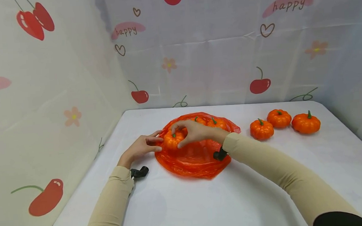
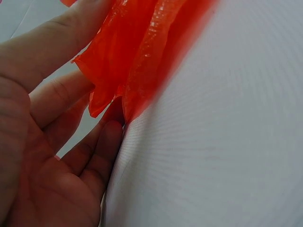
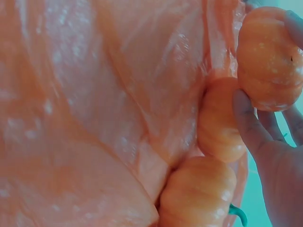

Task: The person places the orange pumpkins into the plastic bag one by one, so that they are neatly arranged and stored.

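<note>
My right hand [image 1: 197, 131] holds a small orange pumpkin [image 1: 172, 141] with a green stem, thumb on one side and fingers on the other. The pumpkin is over the left part of a crumpled red plastic bag [image 1: 190, 162] spread on the table. Farther back on the bag sit other pumpkins [image 1: 217, 124], partly hidden by the right hand; two [image 3: 199, 191] show below the held one in the right wrist view. My left hand [image 1: 141, 148] is at the bag's left edge, its fingers loosely extended against the thin plastic [image 2: 118, 56].
Three more small pumpkins [image 1: 279, 118] stand together on the white table [image 1: 180, 206], to the right of the bag. A pale printed sheet [image 1: 209, 66] hangs behind the table and along its left side. Dark wrist cameras [image 1: 140, 172] jut from both wrists.
</note>
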Tool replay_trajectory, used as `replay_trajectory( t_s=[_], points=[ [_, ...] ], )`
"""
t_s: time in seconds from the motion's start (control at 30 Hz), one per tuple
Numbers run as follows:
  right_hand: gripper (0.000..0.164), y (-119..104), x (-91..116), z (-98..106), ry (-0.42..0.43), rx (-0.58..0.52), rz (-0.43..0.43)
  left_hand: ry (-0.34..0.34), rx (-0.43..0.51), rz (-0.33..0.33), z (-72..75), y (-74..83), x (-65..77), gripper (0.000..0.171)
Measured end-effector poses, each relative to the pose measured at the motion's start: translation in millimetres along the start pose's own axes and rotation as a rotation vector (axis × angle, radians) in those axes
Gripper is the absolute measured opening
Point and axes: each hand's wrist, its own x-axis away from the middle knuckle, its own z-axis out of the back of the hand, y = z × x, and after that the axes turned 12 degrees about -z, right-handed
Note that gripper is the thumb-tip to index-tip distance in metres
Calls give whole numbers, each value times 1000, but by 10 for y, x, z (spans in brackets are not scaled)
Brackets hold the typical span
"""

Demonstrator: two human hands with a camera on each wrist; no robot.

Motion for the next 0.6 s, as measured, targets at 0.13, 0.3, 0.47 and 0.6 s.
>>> replay_trajectory(
  t_s=[0.13,0.3,0.47,0.6],
  points=[
    [38,31,-13,-70,21,21,17,-3,3,-7,-3,-14,-4,50],
    [38,52,-16,-139,50,68,12,-6,16,-5,-2,-28,-8,49],
    [38,62,-6,-179,50,100,-16,0,32,-1,3,-14,-3,48],
    [38,79,1,-197,30,114,-22,-1,20,-8,0,-19,-8,48]
  ],
)
